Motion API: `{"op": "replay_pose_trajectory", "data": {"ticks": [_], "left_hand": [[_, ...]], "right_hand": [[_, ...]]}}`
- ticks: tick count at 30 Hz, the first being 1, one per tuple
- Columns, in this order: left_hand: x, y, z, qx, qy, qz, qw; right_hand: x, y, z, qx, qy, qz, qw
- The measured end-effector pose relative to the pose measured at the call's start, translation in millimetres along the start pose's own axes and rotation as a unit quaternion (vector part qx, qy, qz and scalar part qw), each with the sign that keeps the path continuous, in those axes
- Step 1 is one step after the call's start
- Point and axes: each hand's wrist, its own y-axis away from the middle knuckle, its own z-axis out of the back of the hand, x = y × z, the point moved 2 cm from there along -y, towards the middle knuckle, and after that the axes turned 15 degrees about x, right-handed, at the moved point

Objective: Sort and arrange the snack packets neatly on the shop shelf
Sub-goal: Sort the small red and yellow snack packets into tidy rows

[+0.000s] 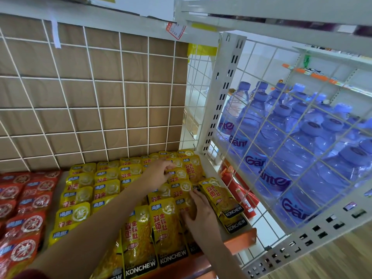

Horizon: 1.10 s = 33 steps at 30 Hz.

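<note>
Pinches a yellow KONCHEW packet (179, 175) near the shelf (241, 237) back, left hand (159, 175) fingers clamped; presses neighbouring packets (181, 202) with right hand (201, 214), fingers apart.

White wire grid (100, 87) backs the shelf (240, 238), with brown board (66, 63) behind it. Slotted white upright (223, 93) right, water bottles (291, 141) caged beyond. Wood-look floor (332, 256) near right. Far right, possibly another rack (322, 73), blurred. Light bright, even.
</note>
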Motion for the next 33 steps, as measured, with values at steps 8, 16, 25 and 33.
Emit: {"op": "replay_pose_trajectory", "data": {"ticks": [8,16,25,33], "left_hand": [[13,-10,16,-0.038,-0.027,0.043,0.998],[14,-32,18,0.000,-0.023,0.065,0.998],[21,-36,20,0.013,-0.007,0.053,0.998],[18,-35,22,-0.004,-0.039,0.046,0.998]], "right_hand": [[-2,-1,-1,0.002,0.003,-0.004,1.000],[-3,-4,-1,-0.003,0.022,0.002,1.000],[-7,-5,-3,-0.016,0.019,0.011,1.000],[-3,-1,-3,-0.073,0.023,0.049,0.996]]}}
